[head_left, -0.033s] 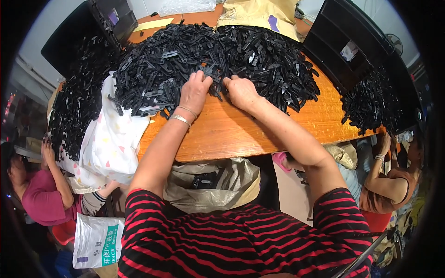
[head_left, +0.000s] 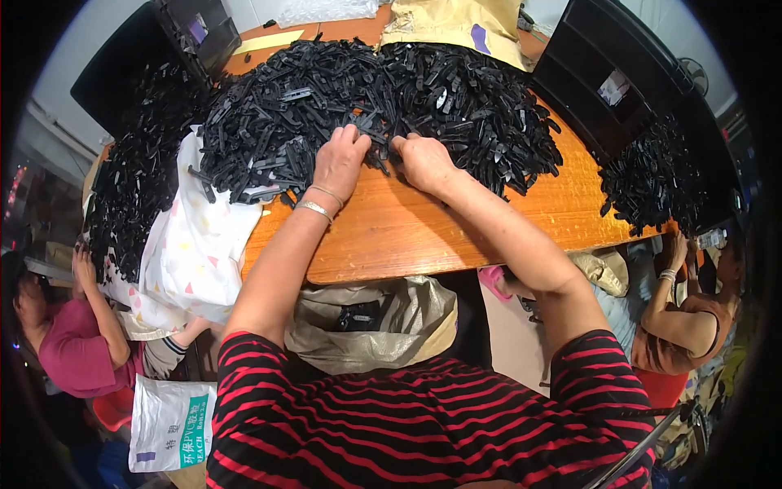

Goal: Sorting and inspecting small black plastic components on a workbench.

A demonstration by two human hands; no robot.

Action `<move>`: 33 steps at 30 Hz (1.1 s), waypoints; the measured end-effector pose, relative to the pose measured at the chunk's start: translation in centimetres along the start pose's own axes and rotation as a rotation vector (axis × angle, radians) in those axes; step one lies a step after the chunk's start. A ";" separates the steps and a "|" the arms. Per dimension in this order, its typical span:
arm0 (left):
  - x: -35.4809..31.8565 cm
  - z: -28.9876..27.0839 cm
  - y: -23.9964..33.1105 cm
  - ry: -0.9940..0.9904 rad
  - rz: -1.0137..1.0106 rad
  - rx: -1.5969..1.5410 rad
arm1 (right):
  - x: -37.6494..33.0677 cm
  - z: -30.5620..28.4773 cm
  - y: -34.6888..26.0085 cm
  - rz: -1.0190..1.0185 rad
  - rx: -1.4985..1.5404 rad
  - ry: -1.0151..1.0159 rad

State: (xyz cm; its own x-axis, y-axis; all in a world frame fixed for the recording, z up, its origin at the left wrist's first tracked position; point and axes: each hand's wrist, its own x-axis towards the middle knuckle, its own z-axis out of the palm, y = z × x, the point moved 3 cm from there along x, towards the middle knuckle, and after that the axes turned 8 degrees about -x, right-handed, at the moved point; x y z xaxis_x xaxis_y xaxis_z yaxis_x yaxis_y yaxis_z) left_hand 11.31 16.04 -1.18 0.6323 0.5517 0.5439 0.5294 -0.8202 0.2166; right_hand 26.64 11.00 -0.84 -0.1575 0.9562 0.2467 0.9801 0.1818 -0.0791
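A wide heap of small, long black plastic pieces (head_left: 301,106) covers the far part of the orange-brown wooden table (head_left: 423,236). At the heap's near edge, my left hand (head_left: 340,159) is closed, fingers curled down among the pieces. A short gap to its right, my right hand (head_left: 425,160) is closed too, thumb and fingers drawn together. Dark pieces lie between and under both sets of fingertips. My knuckles hide what each hand grips, if anything.
Below the table edge gapes a beige woven sack (head_left: 407,330) with black pieces inside. A patterned white cloth (head_left: 199,253) hangs at the left. Black bins (head_left: 595,73) stand on both sides, a paper sack (head_left: 452,28) at the back. Co-workers sit left (head_left: 85,350) and right (head_left: 688,330).
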 end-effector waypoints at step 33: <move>-8.8 -5.1 5.1 -0.010 -0.825 -1.898 | -6.6 -6.7 -6.4 -0.244 0.530 0.316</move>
State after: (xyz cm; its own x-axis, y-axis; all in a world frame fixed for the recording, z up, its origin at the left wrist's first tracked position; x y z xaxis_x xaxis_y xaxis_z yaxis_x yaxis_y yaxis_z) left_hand 5.56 6.23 -0.79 0.6103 0.7859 -0.0996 -0.4818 0.4680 0.7409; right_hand 22.17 1.98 4.48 -0.2452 0.7747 0.5828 0.7164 0.5498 -0.4294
